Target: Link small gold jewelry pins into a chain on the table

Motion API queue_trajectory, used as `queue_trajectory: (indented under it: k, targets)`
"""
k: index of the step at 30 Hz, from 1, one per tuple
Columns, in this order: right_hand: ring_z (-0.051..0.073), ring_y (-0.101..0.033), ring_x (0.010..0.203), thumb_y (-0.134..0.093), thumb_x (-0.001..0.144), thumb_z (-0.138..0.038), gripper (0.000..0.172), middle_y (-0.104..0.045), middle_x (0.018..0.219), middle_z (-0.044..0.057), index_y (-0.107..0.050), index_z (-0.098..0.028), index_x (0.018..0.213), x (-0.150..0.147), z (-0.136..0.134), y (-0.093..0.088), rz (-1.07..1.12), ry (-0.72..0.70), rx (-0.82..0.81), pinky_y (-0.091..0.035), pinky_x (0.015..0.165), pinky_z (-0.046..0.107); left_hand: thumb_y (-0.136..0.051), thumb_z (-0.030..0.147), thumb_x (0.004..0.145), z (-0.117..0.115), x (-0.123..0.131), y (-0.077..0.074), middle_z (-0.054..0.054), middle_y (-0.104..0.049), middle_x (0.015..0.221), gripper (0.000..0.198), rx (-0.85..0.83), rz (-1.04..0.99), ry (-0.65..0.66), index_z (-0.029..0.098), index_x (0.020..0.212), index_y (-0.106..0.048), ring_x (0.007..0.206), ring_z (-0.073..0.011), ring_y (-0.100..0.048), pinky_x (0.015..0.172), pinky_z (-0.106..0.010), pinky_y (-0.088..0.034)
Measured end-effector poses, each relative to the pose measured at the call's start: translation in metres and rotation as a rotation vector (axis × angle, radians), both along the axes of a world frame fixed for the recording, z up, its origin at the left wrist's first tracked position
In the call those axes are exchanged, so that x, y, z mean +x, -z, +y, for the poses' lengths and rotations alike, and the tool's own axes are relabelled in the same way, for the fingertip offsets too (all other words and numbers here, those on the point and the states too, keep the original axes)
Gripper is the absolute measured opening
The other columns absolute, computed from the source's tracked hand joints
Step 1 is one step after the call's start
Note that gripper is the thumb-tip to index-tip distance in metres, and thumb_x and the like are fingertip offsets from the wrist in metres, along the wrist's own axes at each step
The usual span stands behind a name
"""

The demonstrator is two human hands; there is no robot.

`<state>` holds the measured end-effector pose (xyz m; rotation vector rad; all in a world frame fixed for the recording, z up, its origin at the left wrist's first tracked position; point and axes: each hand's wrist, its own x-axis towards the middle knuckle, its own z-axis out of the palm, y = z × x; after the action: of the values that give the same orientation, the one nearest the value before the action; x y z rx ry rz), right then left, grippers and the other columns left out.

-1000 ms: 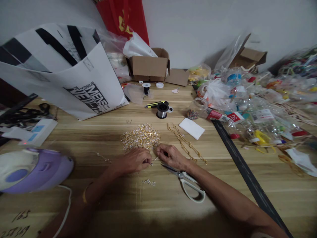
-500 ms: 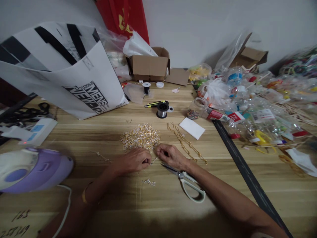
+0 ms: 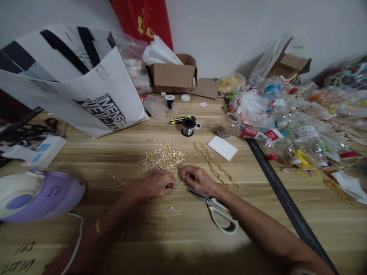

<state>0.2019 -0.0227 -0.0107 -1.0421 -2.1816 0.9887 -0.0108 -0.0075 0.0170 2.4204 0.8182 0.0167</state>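
Observation:
My left hand (image 3: 157, 184) and my right hand (image 3: 197, 179) rest side by side on the wooden table (image 3: 183, 244), both with fingers pinched. Between them runs a thin gold pin or wire piece (image 3: 178, 185), held at each end by the fingertips. Just beyond the hands lies a heap of small gold and clear bead parts (image 3: 163, 157). Two gold chains (image 3: 215, 166) stretch out to the right of the heap. White-handled scissors (image 3: 216, 212) lie under my right wrist. A tiny cluster of beads (image 3: 172, 209) sits below the hands.
A large white paper bag (image 3: 77, 80) lies at the back left, a purple device (image 3: 34, 194) at the left. A wire spool (image 3: 187, 127), white card (image 3: 223, 148), cardboard box (image 3: 173, 78) and a black ruler (image 3: 283, 194) stand behind and right. Plastic packets (image 3: 301, 114) crowd the right.

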Motion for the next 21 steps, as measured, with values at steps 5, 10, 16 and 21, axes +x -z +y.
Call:
queue_trajectory:
  k: [5,10,16,21]
  targets:
    - [0.009,-0.042,0.059,-0.044,0.084,-0.013,0.007,-0.049,0.067,-0.002,-0.050,-0.016,0.081,0.000,-0.001,0.001,-0.013,0.000,-0.001,-0.030,0.055,0.020,-0.050,0.016,0.078,0.000,0.005,-0.008,0.000,-0.060,0.071,0.013,-0.026,0.010,-0.013,0.016,0.069,-0.060,0.070,-0.0122,-0.054,0.068,-0.021,-0.037]
    - [0.009,-0.041,0.058,-0.045,0.083,-0.012,0.007,-0.049,0.066,-0.003,-0.050,-0.016,0.081,0.001,0.000,0.001,-0.017,-0.002,0.005,-0.030,0.055,0.020,-0.049,0.018,0.078,0.012,0.002,-0.008,0.000,-0.060,0.063,0.017,0.010,-0.113,-0.282,0.014,0.068,-0.062,0.060,-0.0115,-0.051,0.059,-0.021,-0.036]
    - [0.009,-0.041,0.058,-0.046,0.083,-0.012,0.007,-0.050,0.067,-0.002,-0.051,-0.016,0.081,0.002,0.002,0.002,0.022,-0.013,-0.021,-0.031,0.054,0.019,-0.054,0.031,0.078,0.025,-0.010,-0.006,-0.002,-0.062,0.067,0.022,-0.095,-0.375,-0.582,0.011,0.075,-0.063,0.060,-0.0113,-0.052,0.056,-0.021,-0.039]
    - [0.009,-0.041,0.057,-0.047,0.082,-0.013,0.006,-0.050,0.067,-0.002,-0.052,-0.015,0.082,0.002,0.003,0.003,0.027,-0.008,-0.037,-0.031,0.053,0.019,-0.057,0.025,0.076,0.023,-0.012,-0.012,-0.001,-0.063,0.065,0.016,-0.133,-0.299,-0.393,0.012,0.074,-0.065,0.058,-0.0099,-0.052,0.055,-0.019,-0.038]
